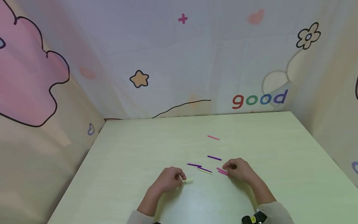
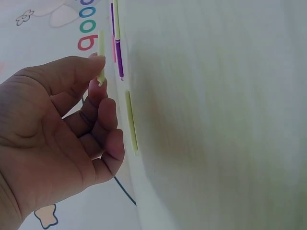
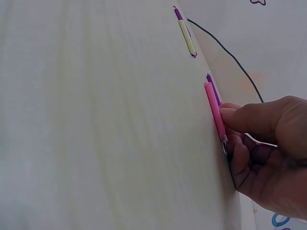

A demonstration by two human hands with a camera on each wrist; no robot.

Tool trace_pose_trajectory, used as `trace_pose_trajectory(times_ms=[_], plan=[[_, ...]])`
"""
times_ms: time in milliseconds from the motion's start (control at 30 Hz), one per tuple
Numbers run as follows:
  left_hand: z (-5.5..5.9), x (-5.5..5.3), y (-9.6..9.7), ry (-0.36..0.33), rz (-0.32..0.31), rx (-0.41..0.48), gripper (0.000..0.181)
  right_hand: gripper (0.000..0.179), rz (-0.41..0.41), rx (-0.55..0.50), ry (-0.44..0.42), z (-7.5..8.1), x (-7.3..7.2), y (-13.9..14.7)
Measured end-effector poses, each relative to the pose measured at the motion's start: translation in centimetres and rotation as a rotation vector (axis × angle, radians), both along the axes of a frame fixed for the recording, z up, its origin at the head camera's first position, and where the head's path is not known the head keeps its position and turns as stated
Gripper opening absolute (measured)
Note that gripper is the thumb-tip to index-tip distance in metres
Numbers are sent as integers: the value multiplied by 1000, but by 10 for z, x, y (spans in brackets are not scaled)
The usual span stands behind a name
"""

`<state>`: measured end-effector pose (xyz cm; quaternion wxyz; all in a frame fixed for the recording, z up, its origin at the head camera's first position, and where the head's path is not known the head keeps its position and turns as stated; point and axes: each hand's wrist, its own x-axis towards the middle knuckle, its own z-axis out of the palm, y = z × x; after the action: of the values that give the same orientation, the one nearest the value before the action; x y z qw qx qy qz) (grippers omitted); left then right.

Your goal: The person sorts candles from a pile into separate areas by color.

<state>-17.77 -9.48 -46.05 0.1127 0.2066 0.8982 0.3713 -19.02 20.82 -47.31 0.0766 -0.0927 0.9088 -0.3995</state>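
My left hand (image 1: pixel 170 179) pinches a thin pale-yellow candle (image 2: pixel 101 55) between thumb and forefinger, just above the table. Beneath that hand, another yellow candle (image 2: pixel 131 122) lies on the tabletop. My right hand (image 1: pixel 240 169) has its thumb and fingertips at the right ends of two pink candles (image 1: pixel 222 170) lying close together, and seems to pinch one. Up close, a pink candle (image 3: pixel 215 111) passes in front of the thumb tip, hiding part of the contact. Between the hands lie a purple candle (image 1: pixel 194 165) and a purple one (image 1: pixel 205 169) beside a yellow one (image 1: pixel 205 171).
Farther back on the pale table (image 1: pixel 134 146) are a purple candle (image 1: pixel 214 158) and a lone pink candle (image 1: pixel 213 137). A printed curtain (image 1: pixel 167 46) hangs behind the table's far edge and along both sides.
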Motion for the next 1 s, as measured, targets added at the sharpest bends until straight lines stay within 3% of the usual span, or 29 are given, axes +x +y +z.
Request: trace_pose_trajectory(times_ms=[333, 567, 733, 1000], plan=[[3, 15, 1, 24, 28, 3, 19, 11, 39, -10, 17, -4, 4, 0], [3, 12, -9, 61, 41, 49, 17, 13, 71, 0, 21, 0, 1, -1], [5, 11, -18, 50, 90, 118, 17, 15, 78, -4, 11, 0, -1, 0], [4, 12, -34, 35, 154, 142, 15, 16, 97, 8, 24, -3, 0, 1]])
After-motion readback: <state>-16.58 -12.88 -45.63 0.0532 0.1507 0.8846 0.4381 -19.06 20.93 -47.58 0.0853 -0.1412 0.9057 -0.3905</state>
